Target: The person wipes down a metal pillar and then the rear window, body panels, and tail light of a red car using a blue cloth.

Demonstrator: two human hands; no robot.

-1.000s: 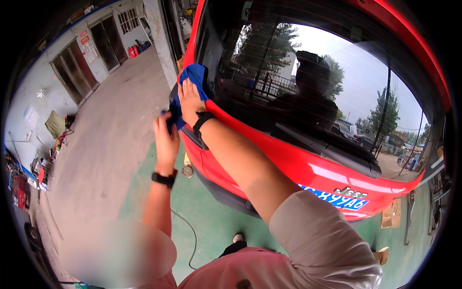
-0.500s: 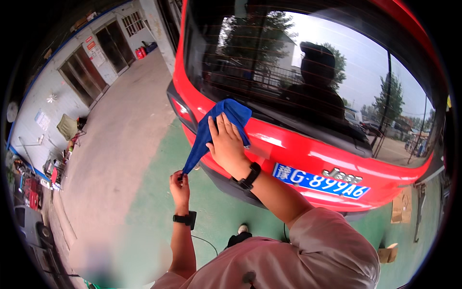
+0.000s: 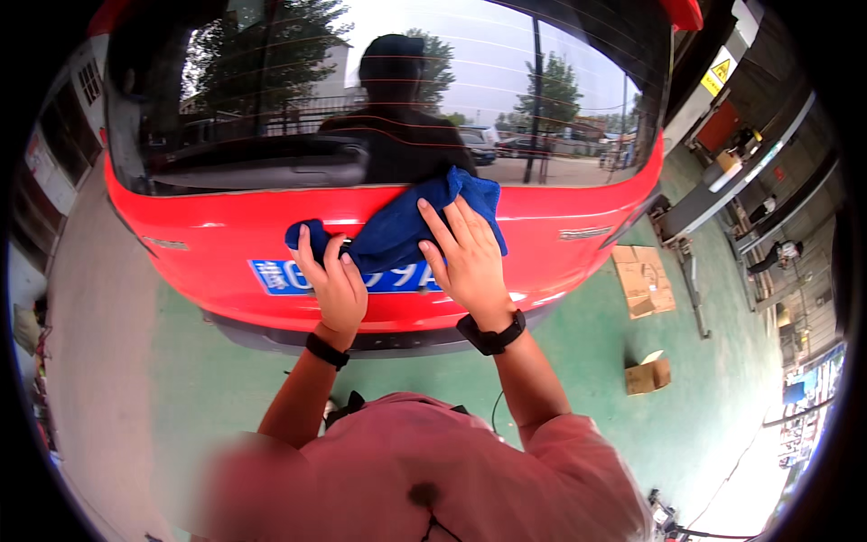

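Note:
A blue microfiber cloth (image 3: 388, 230) lies bunched against the red tailgate (image 3: 542, 212), below the rear window and partly over the blue licence plate (image 3: 289, 277). My right hand (image 3: 471, 257) presses flat on the cloth's right part, fingers stretched and thumb apart. At the cloth's left end is my left hand (image 3: 336, 285), its fingers closed around a gathered piece; a blue tuft sticks out past the fingertips. Both wrists carry black bands.
Above the cloth, the dark rear window (image 3: 506, 108) and black wiper (image 3: 271, 163) stretch across the car. Flattened cardboard (image 3: 644, 280) and a small carton (image 3: 647, 373) lie on the green floor at right, near a lift post (image 3: 713, 194).
The view has shifted rightward along the tailgate. The cloth has moved from the tailgate's left side to its middle, and my left hand has come up beside my right.

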